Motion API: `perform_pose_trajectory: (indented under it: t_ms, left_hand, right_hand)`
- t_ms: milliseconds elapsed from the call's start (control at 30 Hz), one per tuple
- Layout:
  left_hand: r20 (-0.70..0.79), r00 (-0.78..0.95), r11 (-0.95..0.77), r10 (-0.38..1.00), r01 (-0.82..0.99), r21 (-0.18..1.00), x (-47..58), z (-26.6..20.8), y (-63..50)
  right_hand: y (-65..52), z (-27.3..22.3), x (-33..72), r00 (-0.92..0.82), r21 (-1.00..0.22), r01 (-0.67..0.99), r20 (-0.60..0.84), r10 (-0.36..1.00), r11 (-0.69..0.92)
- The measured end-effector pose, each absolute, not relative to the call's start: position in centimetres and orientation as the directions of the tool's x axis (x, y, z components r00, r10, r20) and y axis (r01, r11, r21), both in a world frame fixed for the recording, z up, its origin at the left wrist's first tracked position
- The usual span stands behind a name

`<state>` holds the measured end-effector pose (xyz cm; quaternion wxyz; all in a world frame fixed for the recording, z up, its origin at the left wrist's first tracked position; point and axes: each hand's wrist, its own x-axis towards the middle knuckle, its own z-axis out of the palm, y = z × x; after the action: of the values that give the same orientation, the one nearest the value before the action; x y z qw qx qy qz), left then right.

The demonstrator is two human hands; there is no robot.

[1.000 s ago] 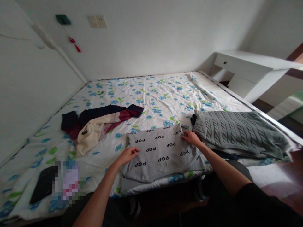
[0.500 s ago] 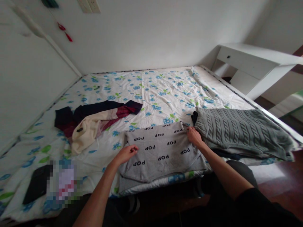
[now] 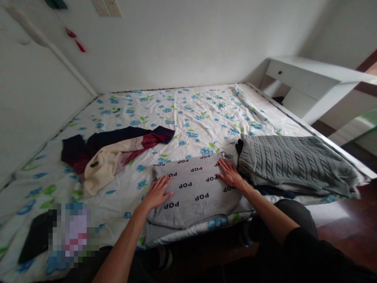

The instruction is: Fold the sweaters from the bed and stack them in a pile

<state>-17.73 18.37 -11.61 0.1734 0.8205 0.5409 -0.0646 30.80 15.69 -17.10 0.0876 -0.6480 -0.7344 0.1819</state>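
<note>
A grey garment [image 3: 191, 196] printed with black "POP" letters lies folded near the front edge of the bed, the letters upside down to me. My left hand [image 3: 158, 192] rests on its left side, fingers spread. On its upper right part lies my right hand [image 3: 231, 175], palm down and fingers apart. To the right is a folded grey cable-knit sweater [image 3: 294, 161], with dark cloth showing beneath it. A dark blue, maroon and cream garment [image 3: 103, 165] lies crumpled to the left.
A white sheet [image 3: 188, 114] with blue flowers covers the bed. A flat black object [image 3: 35, 237] lies at the near left beside a blurred-out patch. At the back right stands a white desk [image 3: 306, 78] with a drawer. White walls border the bed behind and at left.
My right hand has let go of the garment's upper right corner and now lies flat, further left on it. The left hand's curled fingers have spread flat on the cloth.
</note>
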Motion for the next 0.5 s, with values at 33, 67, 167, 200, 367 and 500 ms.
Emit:
perform_pose_trajectory:
  t_ms: [33,67,167,200,367,500]
  left_hand:
    - [-0.301,0.403,-0.352,0.865,0.912,0.209,-17.9,-11.6,18.4]
    - [-0.308,0.398,-0.348,0.864,0.915,0.205,-18.0,-11.6,18.4]
    - [-0.327,0.377,-0.326,0.867,0.924,0.202,-18.3,-11.5,18.5]
    - [-0.332,0.36,-0.309,0.872,0.93,0.199,-18.3,-11.6,18.4]
    - [-0.294,0.236,-0.187,0.926,0.965,0.186,-18.1,-12.7,18.0]
    - [-0.219,0.109,-0.066,0.97,0.978,0.198,-18.0,-12.7,17.7]
  right_hand:
    - [15.9,-17.3,31.2,-0.112,-0.377,0.924,-0.113,0.987,0.062]
    - [16.0,-17.6,31.4,-0.084,-0.374,0.927,-0.114,0.99,0.035]
    - [16.4,-18.7,32.0,-0.004,-0.382,0.923,-0.097,0.995,-0.033]
    - [16.5,-19.2,32.2,0.027,-0.388,0.92,-0.087,0.996,-0.059]
    - [16.8,-20.4,33.0,0.108,-0.414,0.899,-0.108,0.988,-0.144]
    - [16.0,-19.4,32.9,0.139,-0.438,0.88,-0.133,0.981,-0.184]
